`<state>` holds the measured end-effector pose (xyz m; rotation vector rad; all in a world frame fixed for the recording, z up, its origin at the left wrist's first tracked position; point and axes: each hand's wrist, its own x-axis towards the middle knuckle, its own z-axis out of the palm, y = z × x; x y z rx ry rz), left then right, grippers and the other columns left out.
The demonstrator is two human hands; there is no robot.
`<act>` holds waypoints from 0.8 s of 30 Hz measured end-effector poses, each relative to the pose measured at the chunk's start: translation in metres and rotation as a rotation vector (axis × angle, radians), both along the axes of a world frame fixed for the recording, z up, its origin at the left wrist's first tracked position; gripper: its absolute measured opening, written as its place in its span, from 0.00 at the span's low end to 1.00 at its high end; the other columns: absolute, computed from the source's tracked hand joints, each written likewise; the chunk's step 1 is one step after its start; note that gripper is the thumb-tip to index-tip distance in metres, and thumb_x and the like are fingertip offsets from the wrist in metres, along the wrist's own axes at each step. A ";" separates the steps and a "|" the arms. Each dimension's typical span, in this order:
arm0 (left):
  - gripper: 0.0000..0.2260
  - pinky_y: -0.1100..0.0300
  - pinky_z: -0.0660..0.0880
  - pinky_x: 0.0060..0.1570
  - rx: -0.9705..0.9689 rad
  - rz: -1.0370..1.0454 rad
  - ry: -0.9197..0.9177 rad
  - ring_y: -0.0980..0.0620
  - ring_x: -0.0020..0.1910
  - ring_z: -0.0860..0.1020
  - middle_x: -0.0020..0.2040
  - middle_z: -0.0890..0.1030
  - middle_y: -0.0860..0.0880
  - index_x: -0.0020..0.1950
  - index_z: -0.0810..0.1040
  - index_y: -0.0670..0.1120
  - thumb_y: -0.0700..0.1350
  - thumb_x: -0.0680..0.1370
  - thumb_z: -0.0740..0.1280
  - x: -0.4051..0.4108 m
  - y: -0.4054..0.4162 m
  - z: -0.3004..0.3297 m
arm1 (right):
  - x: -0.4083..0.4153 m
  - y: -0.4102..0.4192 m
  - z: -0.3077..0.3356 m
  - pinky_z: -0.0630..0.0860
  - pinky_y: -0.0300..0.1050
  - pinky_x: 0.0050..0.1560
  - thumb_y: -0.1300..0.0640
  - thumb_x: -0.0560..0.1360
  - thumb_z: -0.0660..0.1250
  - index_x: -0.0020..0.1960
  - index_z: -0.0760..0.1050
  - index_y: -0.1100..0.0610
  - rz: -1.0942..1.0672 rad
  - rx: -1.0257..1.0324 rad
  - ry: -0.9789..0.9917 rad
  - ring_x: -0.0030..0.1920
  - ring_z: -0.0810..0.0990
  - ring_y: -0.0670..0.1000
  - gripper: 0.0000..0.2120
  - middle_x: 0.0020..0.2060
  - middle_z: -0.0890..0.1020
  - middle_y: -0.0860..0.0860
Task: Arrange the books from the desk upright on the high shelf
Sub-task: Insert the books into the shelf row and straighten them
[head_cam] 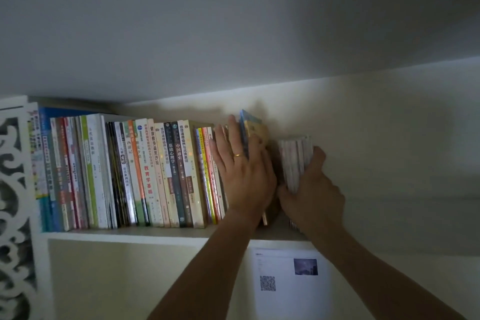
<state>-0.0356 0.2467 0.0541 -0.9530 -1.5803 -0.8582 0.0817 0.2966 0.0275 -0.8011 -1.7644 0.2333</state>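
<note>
A long row of upright books point(155, 174) fills the left and middle of the high white shelf point(124, 236). My left hand point(241, 171), fingers straight, presses flat against the right end of that row, beside a blue-and-yellow book point(250, 130) that stands upright just behind it. My right hand point(309, 189) grips a bundle of pale, thin books point(294, 161), held upright on the shelf a little to the right of the row. A dark gap lies between the two hands.
A white carved openwork panel point(15, 189) borders the shelf on the left. Below the shelf a sheet with a QR code and a small photo point(288, 283) hangs on the wall. The ceiling sits close above the books. Bare wall extends to the right.
</note>
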 end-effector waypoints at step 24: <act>0.18 0.44 0.61 0.76 0.114 -0.428 0.083 0.45 0.76 0.66 0.69 0.75 0.45 0.69 0.76 0.45 0.50 0.85 0.54 -0.022 -0.005 0.022 | -0.022 0.005 -0.008 0.74 0.44 0.28 0.29 0.77 0.52 0.79 0.53 0.60 -0.093 0.250 -0.128 0.32 0.76 0.53 0.43 0.52 0.77 0.56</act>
